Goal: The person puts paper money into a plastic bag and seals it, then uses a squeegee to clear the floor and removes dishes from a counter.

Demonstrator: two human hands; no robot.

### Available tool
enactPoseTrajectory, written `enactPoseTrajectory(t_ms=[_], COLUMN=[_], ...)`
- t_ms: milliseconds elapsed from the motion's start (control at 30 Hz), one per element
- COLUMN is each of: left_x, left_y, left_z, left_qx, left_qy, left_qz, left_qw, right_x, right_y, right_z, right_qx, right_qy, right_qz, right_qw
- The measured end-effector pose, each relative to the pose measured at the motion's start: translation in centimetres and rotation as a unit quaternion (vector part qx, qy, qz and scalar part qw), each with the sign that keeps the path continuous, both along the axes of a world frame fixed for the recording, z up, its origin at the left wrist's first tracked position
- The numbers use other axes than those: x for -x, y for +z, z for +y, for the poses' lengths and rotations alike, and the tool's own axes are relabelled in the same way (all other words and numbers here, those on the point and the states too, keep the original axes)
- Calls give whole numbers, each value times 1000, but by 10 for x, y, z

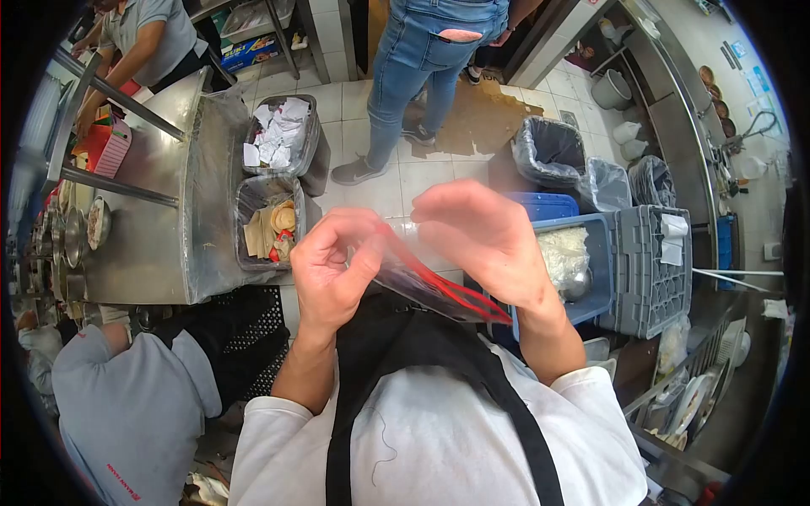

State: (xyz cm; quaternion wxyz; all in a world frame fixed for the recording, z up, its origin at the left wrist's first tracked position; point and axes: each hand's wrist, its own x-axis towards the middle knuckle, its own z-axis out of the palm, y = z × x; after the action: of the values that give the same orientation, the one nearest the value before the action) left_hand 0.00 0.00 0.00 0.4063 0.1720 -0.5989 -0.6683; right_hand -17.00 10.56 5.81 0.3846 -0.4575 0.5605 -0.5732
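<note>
Both hands, left hand [331,268] & right hand [483,236], grip clear zip bag [422,282] w/ red seal at chest.

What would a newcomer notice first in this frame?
Dead centre, the left hand and right hand hold a clear zip bag with a red seal strip between them, close to the chest, above a black apron. Behind the right hand sits a blue crate of white shredded food. On the left, two lined bins of paper waste stand against a steel counter.
</note>
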Motion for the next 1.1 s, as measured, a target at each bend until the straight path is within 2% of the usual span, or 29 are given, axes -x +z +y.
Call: enactPoseTrajectory(t_ms=[67, 267, 367, 433, 500, 567, 600, 700, 733, 867, 967, 1033, 1100], left_x=[1, 14, 32, 47, 64, 83, 92, 119, 127, 159, 180, 192, 206], left_y=[0, -4, 3, 1, 1, 3, 4, 4, 4, 3, 3, 3, 3], left_z=[-1, -5, -1, 0, 4, 10, 14, 28, 33, 46, 49, 44, 35], left_qx=[-1, -36, -7, 12, 31, 54, 58, 64, 65, 64, 51, 61, 51], left_qy=[-6, -17, -17, -38, -57, -70, -74, -87, -91, -103, -109, -117, -132], left_qz=[6, 16, 7, 24, 31, 30, 33, 35, 31, 19, 4, 4, 6], left_qw=[1000, 999, 1000, 999, 997, 996, 995, 994, 993, 992, 993, 991, 990], right_x=[-1, 14, 25, 31, 36, 42, 45, 54, 55, 80, 98, 114, 135], right_y=[4, 3, -3, -7, -8, -2, 0, -11, -10, -20, -19, -20, -23], right_z=[-2, 5, 13, 20, 29, 37, 42, 56, 60, 75, 78, 75, 67], right_qx=[23, -110, -127, -36, -10, -47, -49, -43, -28, 66, 69, 22, -1], right_qy=[3, 7, 5, -5, -28, -63, -83, -171, -194, -243, -255, -226, -168], right_qz=[61, 25, -5, -20, -31, -38, -89, -67, -105, 112, 165, 15, -164], right_qw=[998, 994, 992, 999, 999, 996, 991, 982, 975, 961, 950, 974, 972])
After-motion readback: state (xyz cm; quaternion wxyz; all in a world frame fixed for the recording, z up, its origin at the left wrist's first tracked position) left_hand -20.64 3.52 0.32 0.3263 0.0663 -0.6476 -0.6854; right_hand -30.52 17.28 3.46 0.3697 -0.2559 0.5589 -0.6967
